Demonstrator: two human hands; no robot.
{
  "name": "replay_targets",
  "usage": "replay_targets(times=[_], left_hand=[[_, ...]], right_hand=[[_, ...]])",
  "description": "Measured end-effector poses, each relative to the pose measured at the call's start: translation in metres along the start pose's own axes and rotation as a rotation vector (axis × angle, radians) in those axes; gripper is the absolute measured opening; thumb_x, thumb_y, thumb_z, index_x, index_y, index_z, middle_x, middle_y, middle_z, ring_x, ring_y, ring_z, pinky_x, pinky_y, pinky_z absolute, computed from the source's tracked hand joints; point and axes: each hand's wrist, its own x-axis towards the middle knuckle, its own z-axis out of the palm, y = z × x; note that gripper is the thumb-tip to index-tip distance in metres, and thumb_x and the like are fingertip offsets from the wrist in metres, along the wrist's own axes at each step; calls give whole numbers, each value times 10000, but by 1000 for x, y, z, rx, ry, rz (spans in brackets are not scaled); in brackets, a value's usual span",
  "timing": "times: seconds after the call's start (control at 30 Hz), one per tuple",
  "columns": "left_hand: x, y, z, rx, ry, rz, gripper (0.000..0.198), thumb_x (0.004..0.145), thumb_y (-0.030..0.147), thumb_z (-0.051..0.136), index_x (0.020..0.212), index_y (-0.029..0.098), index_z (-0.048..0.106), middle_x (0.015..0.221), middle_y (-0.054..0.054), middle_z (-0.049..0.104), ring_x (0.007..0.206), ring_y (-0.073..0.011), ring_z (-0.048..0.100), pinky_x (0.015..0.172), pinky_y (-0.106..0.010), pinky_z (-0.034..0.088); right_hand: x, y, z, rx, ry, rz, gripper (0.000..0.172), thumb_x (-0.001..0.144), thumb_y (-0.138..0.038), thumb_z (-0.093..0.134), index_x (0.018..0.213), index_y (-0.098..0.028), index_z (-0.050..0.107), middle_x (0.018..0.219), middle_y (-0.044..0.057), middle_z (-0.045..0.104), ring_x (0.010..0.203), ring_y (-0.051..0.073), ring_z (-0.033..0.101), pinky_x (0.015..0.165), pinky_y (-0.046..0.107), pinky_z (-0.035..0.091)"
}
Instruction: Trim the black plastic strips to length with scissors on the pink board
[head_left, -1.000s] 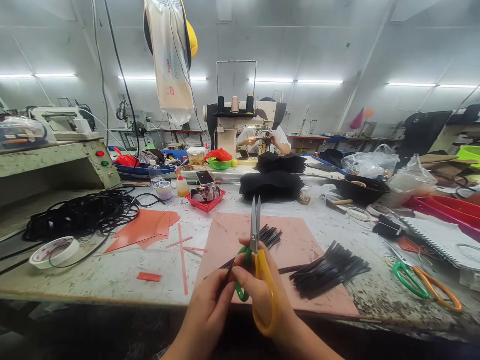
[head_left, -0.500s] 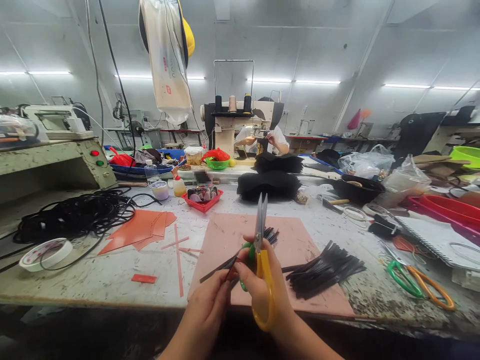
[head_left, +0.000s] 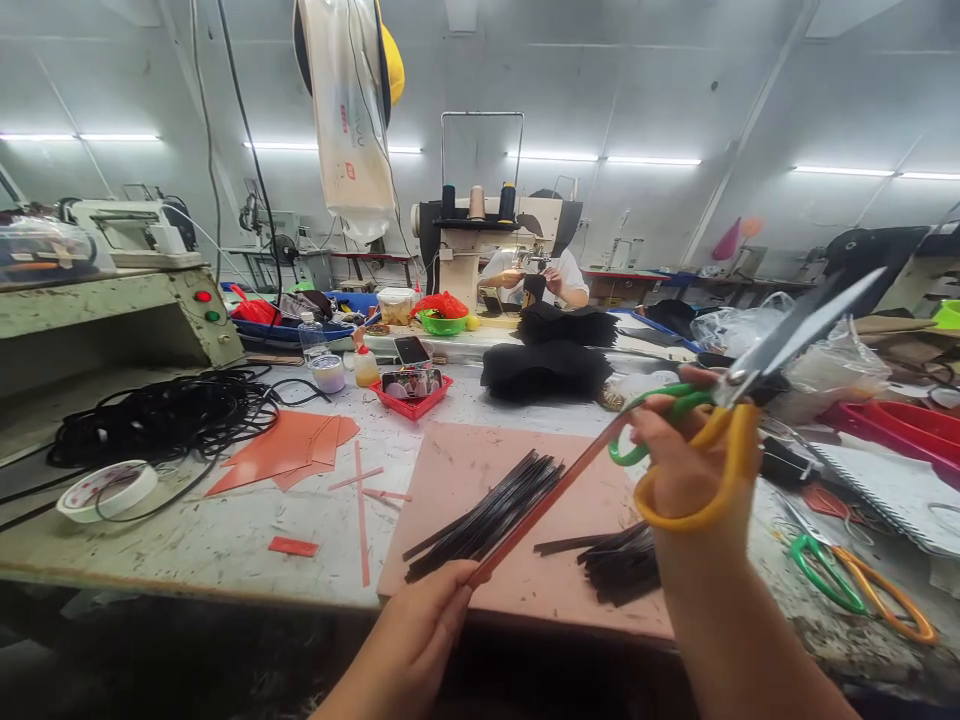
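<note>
My left hand [head_left: 420, 635] is low at the table's front edge, pinching the near end of a long thin strip [head_left: 547, 497], reddish on its visible side. The strip runs up and right to my right hand [head_left: 679, 465], which is raised above the table. That hand grips green-and-yellow-handled scissors [head_left: 739, 385] whose blades point up to the right, and its fingers touch the strip's far end. Under the strip lie a bundle of black strips [head_left: 487, 515] and a second pile of black strips [head_left: 619, 560] on a pink cutting mat [head_left: 465, 460].
A second pair of scissors [head_left: 847, 585] lies at the right. Coiled black cord [head_left: 161, 415], a tape roll [head_left: 105, 490] and orange sheets [head_left: 289, 450] sit left. A red tray [head_left: 409, 395], black fabric stacks [head_left: 547, 365] and a sewing machine [head_left: 487, 240] with a person behind stand further back.
My right hand swung up and right with the scissors, away from my left hand. A long strip now stretches between both hands. The black bundle lies on the mat.
</note>
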Motion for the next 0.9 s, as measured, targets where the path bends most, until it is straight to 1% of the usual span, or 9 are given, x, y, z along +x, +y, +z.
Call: replay_targets(times=[0.07, 0.13, 0.23, 0.37, 0.43, 0.57, 0.67, 0.77, 0.9], left_hand=[[1, 4, 1, -6, -65, 20, 349, 862, 453, 410, 965, 223, 652, 831, -29, 629, 745, -175, 528, 751, -262, 410], [2, 7, 3, -5, -122, 19, 352, 877, 442, 393, 1011, 229, 639, 874, -29, 627, 774, -170, 527, 771, -263, 405], [5, 11, 5, -9, -176, -20, 362, 888, 436, 371, 1035, 214, 616, 773, -8, 575, 685, -143, 483, 678, -247, 389], [18, 14, 1, 14, -274, -54, 254, 892, 354, 366, 941, 200, 562, 613, 50, 475, 582, -112, 439, 605, -230, 359], [29, 17, -3, 45, -350, -82, 200, 875, 320, 373, 875, 198, 532, 625, 48, 525, 598, -117, 489, 623, -235, 381], [53, 26, -11, 222, -439, -51, 161, 794, 283, 464, 796, 183, 591, 822, -8, 628, 808, -165, 558, 747, -259, 399], [66, 27, -13, 297, -454, -60, 193, 750, 298, 507, 805, 181, 650, 857, -11, 633, 846, -182, 556, 756, -256, 396], [74, 16, -11, 226, -470, -129, 216, 728, 322, 529, 810, 187, 677, 835, 2, 655, 845, -184, 565, 751, -251, 396], [81, -4, -8, 138, -437, -215, 219, 686, 342, 572, 776, 182, 691, 770, 7, 645, 775, -166, 553, 713, -252, 388]], right_hand=[[9, -8, -5, 32, 78, -24, 418, 625, -137, 662, 1017, -212, 536, 713, -67, 543, 552, 77, 496, 516, 206, 427], [16, -14, -9, 68, 118, -39, 427, 610, -122, 665, 1008, -215, 543, 693, -74, 536, 540, 78, 488, 519, 208, 425], [23, -18, -15, 79, 134, -61, 413, 618, -109, 659, 996, -235, 549, 687, -77, 527, 543, 82, 481, 516, 206, 426], [33, -18, -25, 67, 185, -115, 403, 601, -77, 642, 967, -224, 560, 668, -83, 531, 525, 72, 479, 512, 186, 443], [39, -19, -30, 37, 205, -118, 400, 609, -73, 633, 973, -222, 561, 664, -81, 529, 514, 68, 483, 505, 182, 446], [48, -17, -34, -6, 193, -99, 364, 619, -88, 639, 947, -231, 571, 687, -65, 530, 532, 75, 489, 489, 187, 439], [51, -4, -34, -30, 156, -92, 360, 594, -98, 649, 923, -224, 570, 671, -70, 526, 514, 65, 478, 481, 181, 429], [56, 20, -36, -69, 123, -45, 376, 573, -141, 665, 922, -221, 548, 664, -67, 526, 525, 69, 486, 475, 178, 422], [67, 57, -45, -427, -11, 24, 411, 618, -335, 642, 979, -185, 513, 680, -30, 522, 521, 103, 503, 470, 234, 445]])
